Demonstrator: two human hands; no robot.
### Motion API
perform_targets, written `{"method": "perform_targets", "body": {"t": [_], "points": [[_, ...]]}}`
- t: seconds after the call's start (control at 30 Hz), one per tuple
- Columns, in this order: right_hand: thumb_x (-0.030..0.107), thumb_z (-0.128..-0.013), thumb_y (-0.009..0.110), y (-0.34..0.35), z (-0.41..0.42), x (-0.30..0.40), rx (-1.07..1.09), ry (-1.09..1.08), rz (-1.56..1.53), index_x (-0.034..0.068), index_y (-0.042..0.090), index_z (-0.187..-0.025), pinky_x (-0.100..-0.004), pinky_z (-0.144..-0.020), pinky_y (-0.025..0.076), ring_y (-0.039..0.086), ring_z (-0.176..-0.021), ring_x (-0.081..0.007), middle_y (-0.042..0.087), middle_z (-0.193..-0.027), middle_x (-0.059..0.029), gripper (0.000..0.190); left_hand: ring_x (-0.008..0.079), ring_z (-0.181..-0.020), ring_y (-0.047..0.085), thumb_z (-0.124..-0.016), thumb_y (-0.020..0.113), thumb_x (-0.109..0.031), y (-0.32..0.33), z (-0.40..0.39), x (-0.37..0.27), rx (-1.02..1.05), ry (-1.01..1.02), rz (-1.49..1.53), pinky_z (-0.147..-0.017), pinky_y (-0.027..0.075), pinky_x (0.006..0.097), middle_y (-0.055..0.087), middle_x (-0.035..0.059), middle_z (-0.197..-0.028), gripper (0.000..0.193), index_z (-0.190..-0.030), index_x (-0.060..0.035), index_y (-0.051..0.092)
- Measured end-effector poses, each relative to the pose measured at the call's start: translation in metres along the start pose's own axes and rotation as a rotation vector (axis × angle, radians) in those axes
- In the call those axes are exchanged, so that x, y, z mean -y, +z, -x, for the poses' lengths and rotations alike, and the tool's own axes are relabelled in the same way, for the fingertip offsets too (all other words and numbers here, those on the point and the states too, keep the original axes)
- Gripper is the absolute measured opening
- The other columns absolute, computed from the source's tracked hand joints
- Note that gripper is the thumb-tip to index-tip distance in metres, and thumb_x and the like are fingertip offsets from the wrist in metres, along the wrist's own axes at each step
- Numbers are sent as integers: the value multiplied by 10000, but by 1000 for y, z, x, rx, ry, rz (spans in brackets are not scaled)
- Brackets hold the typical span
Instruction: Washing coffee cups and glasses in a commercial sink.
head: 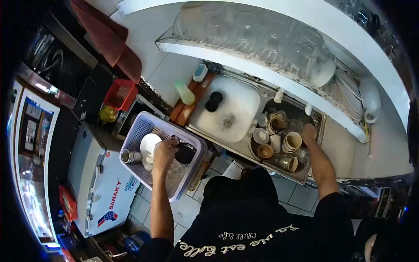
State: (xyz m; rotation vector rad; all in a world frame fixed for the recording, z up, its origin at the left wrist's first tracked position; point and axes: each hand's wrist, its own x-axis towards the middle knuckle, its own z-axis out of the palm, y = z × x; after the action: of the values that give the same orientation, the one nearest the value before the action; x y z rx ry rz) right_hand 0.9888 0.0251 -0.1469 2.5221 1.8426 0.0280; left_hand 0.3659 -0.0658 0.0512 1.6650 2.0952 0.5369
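My left hand (pixel 165 152) is over a lavender plastic basket (pixel 199 144), its fingers closed at the side of a black round vessel (pixel 185 154). In the basket, white dishes (pixel 150 145) lie beside that hand, stacked cups (pixel 130 156) lie on their side, and clear glassware (pixel 175 170) is below. My right hand (pixel 309 133) is lowered into the right sink basin, fingers curled; what they hold, if anything, is hidden. Close to it are stacked beige cups (pixel 292 141), clear glasses (pixel 302 155), a brown-lined cup (pixel 264 151) and a small white dish (pixel 261 135).
The left basin (pixel 242 108) holds whitish water and a black scalloped object (pixel 213 101). A faucet (pixel 278 95) stands behind. A ledge (pixel 262 62) overhangs the sink, with plates (pixel 348 90) and a white pitcher (pixel 370 98). A Sanaky chest freezer (pixel 111 190) stands left.
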Motion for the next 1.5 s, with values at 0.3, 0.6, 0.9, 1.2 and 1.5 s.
{"method": "perform_targets", "body": {"t": [0.3, 0.6, 0.9, 1.2, 1.5], "points": [[131, -888, 510, 19, -4, -20, -42, -139, 39, 25, 716, -777, -467, -657, 540, 676, -795, -358, 684, -833, -207, 257, 378, -929, 659, -667, 807, -210, 56, -46, 54, 244, 182, -564, -826, 529, 463, 684, 213, -919, 311, -872, -12, 681], [151, -633, 784, -20, -2, -27, 82, 87, -214, 47, 708, -914, -425, -655, 518, 672, -766, -352, 668, -833, -240, 310, 407, -920, 655, -632, 849, -178, 68, -71, 55, 228, 137, -487, -808, 528, 462, 669, 263, -943, 374, -890, 21, 665], [251, -873, 682, -141, 93, 41, -297, 132, -826, 14, 629, -1094, -395, -764, 511, 639, -903, -331, 670, -967, -169, 329, 481, -893, 596, -812, 660, -125, -49, -10, 0, -167, 115, -367, -772, 460, 525, 629, 298, -885, 231, -921, 74, 615], [77, -903, 652, -164, 149, 185, 312, -200, -1930, 92, 499, -1330, -322, -933, 475, 568, -1116, -186, 588, -1220, -88, 454, 250, -818, 637, -915, 585, -24, 94, -53, -87, 181, 518, 583, -756, 499, 335, 670, 172, -945, 243, -1134, 81, 578], [286, -741, 849, -150, 147, 264, -88, 709, -1836, -60, 649, -1067, -330, -754, 527, 646, -933, -193, 677, -1029, -112, 516, 285, -912, 665, -1004, 492, -132, 205, -20, -181, 232, -15, 1131, -749, 585, 375, 628, 196, -1120, 283, -1200, 64, 543]]}}
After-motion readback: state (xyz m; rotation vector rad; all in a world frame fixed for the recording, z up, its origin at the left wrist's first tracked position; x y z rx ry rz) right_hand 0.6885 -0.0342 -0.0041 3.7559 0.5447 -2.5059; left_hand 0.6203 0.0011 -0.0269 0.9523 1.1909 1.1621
